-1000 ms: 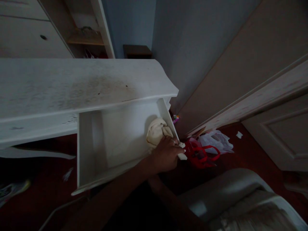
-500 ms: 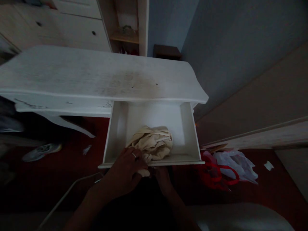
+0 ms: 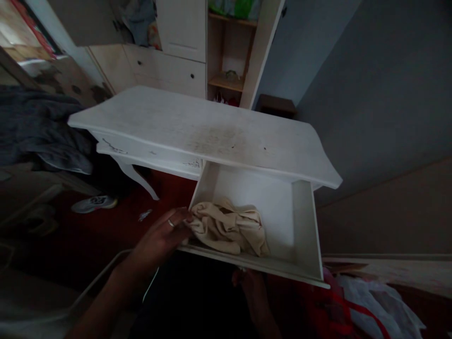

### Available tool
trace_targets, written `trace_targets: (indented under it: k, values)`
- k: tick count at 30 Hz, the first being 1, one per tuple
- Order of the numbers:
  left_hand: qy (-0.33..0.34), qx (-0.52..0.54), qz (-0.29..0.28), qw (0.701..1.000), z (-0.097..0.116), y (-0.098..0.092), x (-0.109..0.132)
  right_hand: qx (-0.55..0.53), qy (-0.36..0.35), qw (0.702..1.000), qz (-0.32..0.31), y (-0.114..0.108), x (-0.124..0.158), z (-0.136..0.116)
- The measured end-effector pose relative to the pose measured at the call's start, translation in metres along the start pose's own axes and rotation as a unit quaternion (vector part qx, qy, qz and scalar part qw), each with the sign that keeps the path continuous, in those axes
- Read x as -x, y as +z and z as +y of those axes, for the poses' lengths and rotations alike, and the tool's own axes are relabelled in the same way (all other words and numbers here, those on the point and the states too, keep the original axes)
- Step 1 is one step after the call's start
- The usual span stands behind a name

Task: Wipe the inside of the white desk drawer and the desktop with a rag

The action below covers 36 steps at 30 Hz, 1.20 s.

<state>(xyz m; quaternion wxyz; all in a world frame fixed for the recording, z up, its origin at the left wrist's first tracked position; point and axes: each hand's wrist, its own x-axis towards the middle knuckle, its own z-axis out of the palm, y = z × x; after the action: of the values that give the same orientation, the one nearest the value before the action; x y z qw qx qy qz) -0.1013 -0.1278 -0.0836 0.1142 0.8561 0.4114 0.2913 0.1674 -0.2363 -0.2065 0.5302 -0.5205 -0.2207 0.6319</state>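
Observation:
A crumpled beige cloth (image 3: 229, 228) lies in the front left part of a pulled-out white drawer (image 3: 307, 226). My left hand (image 3: 171, 230), with a ring on one finger, is closed on the cloth's left end at the drawer's front left corner. My right hand (image 3: 250, 285) is below the drawer's front edge, its fingers curled next to a small pale spot. Dim light and the drawer front partly hide what those fingers hold, if anything.
The drawer belongs to a white table (image 3: 169, 113) with a brown stain on its top. A grey shoe (image 3: 94, 204) lies on the red floor. At right are a red bag (image 3: 332, 310) and a white plastic bag (image 3: 381, 306). Dark clothes (image 3: 38, 127) hang at left.
My view has turned left and up. My left hand has shifted to the drawer's left corner, drawing the cloth leftward and spreading it. My right hand is now apart from my left and the cloth.

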Motion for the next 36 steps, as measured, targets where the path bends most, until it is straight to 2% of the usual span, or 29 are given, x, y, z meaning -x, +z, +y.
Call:
trace_targets:
  k: [2, 5, 6, 9, 13, 17, 22, 24, 28, 30, 33, 36]
  values:
    - [-0.011, -0.018, 0.047, 0.999, -0.012, 0.002, -0.012, -0.001, 0.002, 1.000, -0.003, 0.001, -0.001, -0.002]
    - [-0.061, -0.051, 0.088, 0.993, -0.026, 0.005, -0.045, 0.001, 0.000, 1.000, -0.002, 0.001, -0.002, -0.003]
    - [-0.089, -0.060, 0.074, 0.991, -0.029, 0.007, -0.058, 0.003, 0.000, 1.000, -0.003, 0.000, -0.002, -0.002]
    - [-0.152, -0.098, 0.085, 0.980, -0.035, 0.010, -0.098, 0.001, -0.007, 1.000, 0.000, -0.002, -0.003, 0.002]
    - [-0.160, -0.130, 0.076, 0.976, -0.030, 0.010, -0.129, -0.027, -0.005, 1.000, -0.001, -0.007, -0.014, 0.011]
    - [-0.112, -0.162, 0.026, 0.980, 0.000, 0.018, -0.129, -0.036, 0.010, 0.999, -0.018, -0.010, -0.024, 0.017]
    - [-0.091, -0.194, -0.131, 0.968, 0.040, 0.057, -0.111, -0.020, -0.001, 0.999, -0.031, -0.009, -0.019, 0.016]
    - [-0.080, -0.201, -0.170, 0.961, 0.046, 0.075, -0.105, -0.009, -0.007, 1.000, -0.017, -0.008, -0.016, 0.015]
    - [0.002, -0.198, -0.253, 0.947, 0.046, 0.102, -0.105, 0.000, 0.016, 1.000, -0.019, -0.007, -0.015, 0.012]
    - [-0.008, -0.205, -0.267, 0.941, 0.045, 0.114, -0.111, 0.001, 0.024, 0.999, -0.023, -0.008, -0.015, 0.011]
    - [-0.025, -0.224, -0.255, 0.940, 0.041, 0.131, -0.122, -0.005, 0.023, 0.999, -0.026, -0.009, -0.016, 0.012]
    - [0.019, -0.237, -0.217, 0.947, 0.028, 0.138, -0.133, 0.005, 0.034, 0.998, -0.049, -0.014, -0.018, 0.017]
